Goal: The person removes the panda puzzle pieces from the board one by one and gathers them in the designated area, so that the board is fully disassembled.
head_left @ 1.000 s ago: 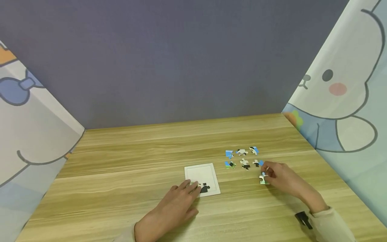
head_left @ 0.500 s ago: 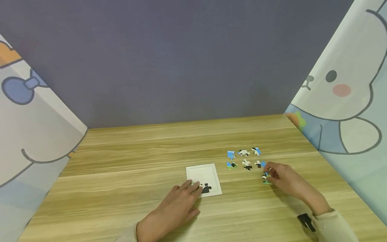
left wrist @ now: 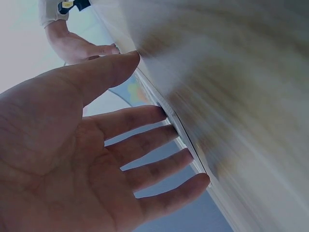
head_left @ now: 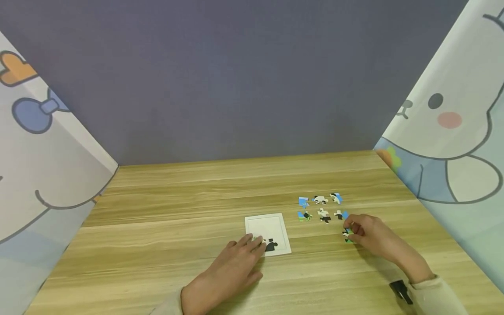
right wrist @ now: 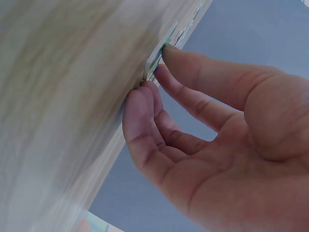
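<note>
My right hand (head_left: 372, 234) pinches a jigsaw piece (head_left: 347, 235) with green, black and white on it, at the right of the table. In the right wrist view this piece (right wrist: 156, 60) sits tilted at the tabletop between thumb and index finger, the other fingers curled beneath. My left hand (head_left: 234, 267) rests its straight fingertips on the near left part of a white puzzle tray (head_left: 269, 224). Inside the tray, by those fingers, lies a black-and-white piece (head_left: 271, 245); whatever is under the fingers is partly hidden. The left wrist view shows the left palm (left wrist: 63, 164) with fingers extended.
Beyond the right hand lie several loose jigsaw pieces in two rows, among them a panda-face piece (head_left: 320, 200) and a white-and-black piece (head_left: 324, 215). A black object (head_left: 400, 292) is by the right sleeve. A grey panel (head_left: 244, 87) borders the wooden table (head_left: 177, 197) at the back.
The pinched piece has been turned in my right fingers, so its pattern now faces differently. My left hand stays on the tray. The whole head view has shifted slightly.
</note>
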